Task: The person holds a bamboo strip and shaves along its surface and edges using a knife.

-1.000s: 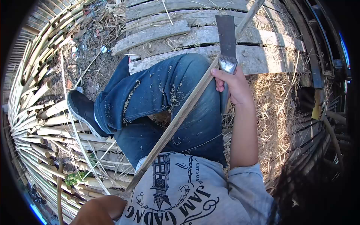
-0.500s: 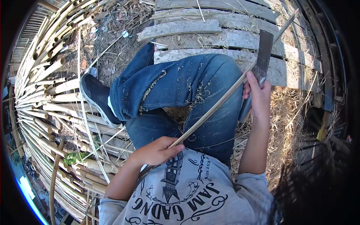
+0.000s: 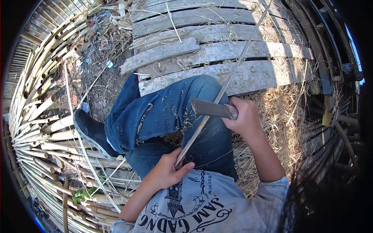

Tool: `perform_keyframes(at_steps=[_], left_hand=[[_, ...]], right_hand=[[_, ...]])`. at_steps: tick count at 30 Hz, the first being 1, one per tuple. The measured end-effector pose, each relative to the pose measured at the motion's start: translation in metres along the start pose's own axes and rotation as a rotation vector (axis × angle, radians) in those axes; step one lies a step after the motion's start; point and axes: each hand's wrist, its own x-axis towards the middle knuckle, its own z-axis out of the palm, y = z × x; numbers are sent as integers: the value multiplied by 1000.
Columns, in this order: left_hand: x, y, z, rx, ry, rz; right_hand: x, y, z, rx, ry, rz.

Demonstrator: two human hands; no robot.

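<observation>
Left hand [image 3: 169,171] curled round strip [image 3: 194,136]; right hand [image 3: 245,116], knife [image 3: 213,109].

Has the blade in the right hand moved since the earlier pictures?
Yes. Earlier it reached over the wooden planks; now the blade has swung off them, back toward the body, crossing the long strip in this view.

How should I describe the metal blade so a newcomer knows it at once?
Start from the slatted platform; beside it are blue jeans. Over the jeans, the right hand holds the metal blade. It is dark, short and broad, unlike the long, thin, pale strip it crosses.
</observation>
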Motion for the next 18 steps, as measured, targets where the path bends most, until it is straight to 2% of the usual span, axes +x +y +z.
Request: perform_keyframes(at_steps=[3,9,13,16,18], left_hand=[[-3,1,12,-20,87,13],[-6,9,9,17,108,5],[-4,5,4,3,67,11],[-4,3,5,-43,52,-2],[-5,4,5,-40,51,-8]], right_hand=[[8,10,-1,-57,15,-42],[10,3,-8,-129,63,-62],[2,-8,-8,-212,-4,28],[-8,-21,-11,-202,-76,-68],[0,-12,-12,-199,-24,-45]])
